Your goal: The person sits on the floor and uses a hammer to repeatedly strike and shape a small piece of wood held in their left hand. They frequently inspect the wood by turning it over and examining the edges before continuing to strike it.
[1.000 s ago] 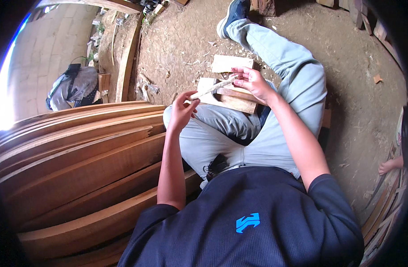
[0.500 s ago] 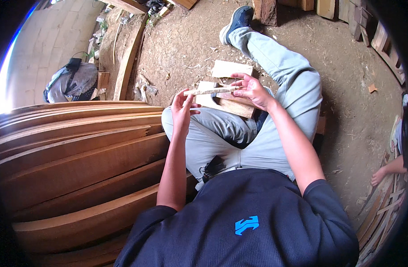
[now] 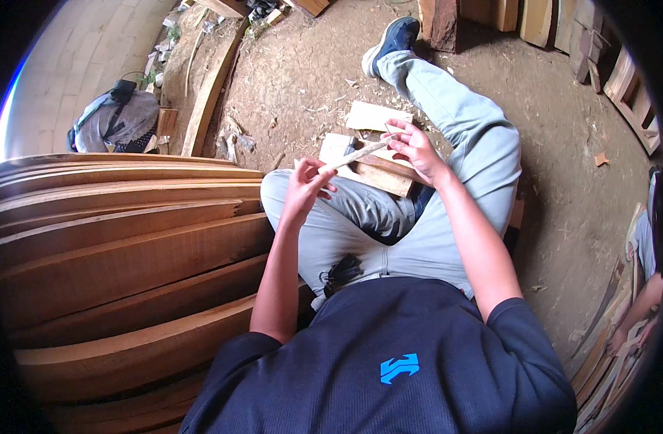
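A thin, pale wooden strip (image 3: 360, 153) is held at a slant above my lap, its right end higher in the picture. My left hand (image 3: 305, 189) pinches its near end between thumb and fingers. At the far end, the fingers of my right hand (image 3: 417, 153) close on the strip; a thin line shows by the fingertips, too fine to name. Beneath lies what looks like a hammer (image 3: 389, 167), with a dark head and brown handle, partly hidden by the strip and my right hand. It rests on a pale wood block (image 3: 386, 182).
Another pale board (image 3: 377, 116) lies beyond on the dirt floor among shavings. Stacked brown planks (image 3: 143, 253) fill my left side. A wrapped bag (image 3: 118, 119) stands at far left. At the right edge, another person's arm (image 3: 639, 304) reaches over thin wood strips (image 3: 599, 369).
The strip has tilted from nearly level to a slant, its left end coming nearer as my left hand lowered. The other person's arm at the right edge has moved nearer.
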`<state>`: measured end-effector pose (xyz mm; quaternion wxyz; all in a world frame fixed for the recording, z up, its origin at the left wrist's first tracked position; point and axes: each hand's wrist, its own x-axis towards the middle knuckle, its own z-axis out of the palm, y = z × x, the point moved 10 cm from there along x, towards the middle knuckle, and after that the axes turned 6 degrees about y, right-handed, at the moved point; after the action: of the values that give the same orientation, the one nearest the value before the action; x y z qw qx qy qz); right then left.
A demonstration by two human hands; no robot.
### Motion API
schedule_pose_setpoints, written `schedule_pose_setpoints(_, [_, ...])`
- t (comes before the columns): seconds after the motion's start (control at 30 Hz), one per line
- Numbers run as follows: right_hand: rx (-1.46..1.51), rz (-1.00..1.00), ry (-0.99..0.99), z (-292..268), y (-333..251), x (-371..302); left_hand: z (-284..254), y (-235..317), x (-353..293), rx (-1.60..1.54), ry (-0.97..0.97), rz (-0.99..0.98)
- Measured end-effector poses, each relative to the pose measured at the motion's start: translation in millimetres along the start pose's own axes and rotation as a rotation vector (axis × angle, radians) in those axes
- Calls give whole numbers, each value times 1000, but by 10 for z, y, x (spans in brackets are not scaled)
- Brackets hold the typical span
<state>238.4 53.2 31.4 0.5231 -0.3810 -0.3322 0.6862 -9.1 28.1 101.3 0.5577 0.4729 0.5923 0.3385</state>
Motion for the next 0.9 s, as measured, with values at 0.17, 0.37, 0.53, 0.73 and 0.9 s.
schedule_pose_setpoints(0.17, [43, -1, 9, -26, 12, 18, 212, -93, -69, 45, -113, -26])
schedule_pose_setpoints(0.37, [95, -3, -30, 27, 1, 9, 464, -191, -131, 222, -284, -85])
schedule_pose_setpoints(0.53, [134, 4, -69, 126, -31, -14, 677, -283, -144, 226, -374, -117])
schedule_pose_setpoints(0.73, [130, 19, -123, 212, -63, -71, 946, -206, -104, 229, -336, -124])
schedule_pose_setpoints(0.9, [193, 42, -148, 249, -77, -94, 1010, -268, -88, 195, -347, -99])
